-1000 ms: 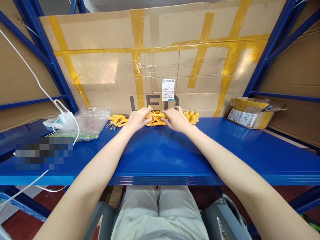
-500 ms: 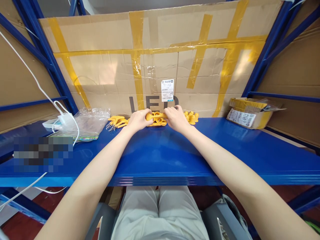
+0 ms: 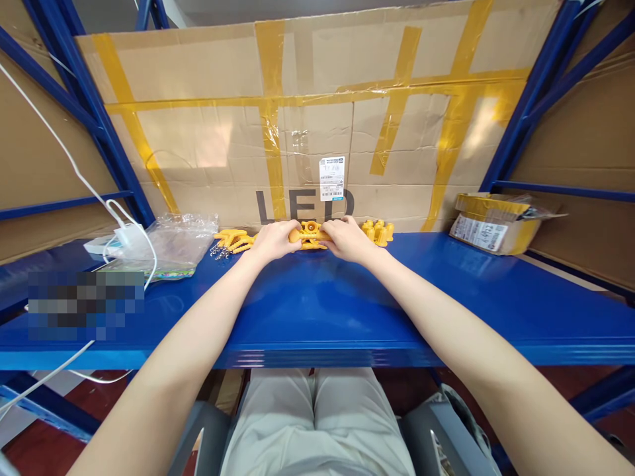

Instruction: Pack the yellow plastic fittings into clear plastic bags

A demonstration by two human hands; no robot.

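Observation:
Between my two hands is a yellow plastic piece [image 3: 308,235], lying crosswise. My left hand [image 3: 274,240] is closed on its left end, and my right hand [image 3: 347,238] grips its right end. More yellow parts [image 3: 311,226] lie right behind and under it, partly hidden by the fingers. Left of my left hand are long yellow pieces [image 3: 233,239] with small metal chains [image 3: 219,252]. Several yellow upright parts [image 3: 381,233] stand beyond my right hand.
The blue shelf [image 3: 317,304] has a large taped cardboard sheet [image 3: 198,145] behind it. Clear plastic bags [image 3: 176,241], a white cable plug [image 3: 129,239] and a blurred dark object [image 3: 86,301] are at the left. A small opened carton [image 3: 489,228] sits at the right.
My right hand has lowered slightly and its fingers have shifted on the yellow piece. The piece has dropped a little, showing more of the parts behind it. My left hand has barely moved.

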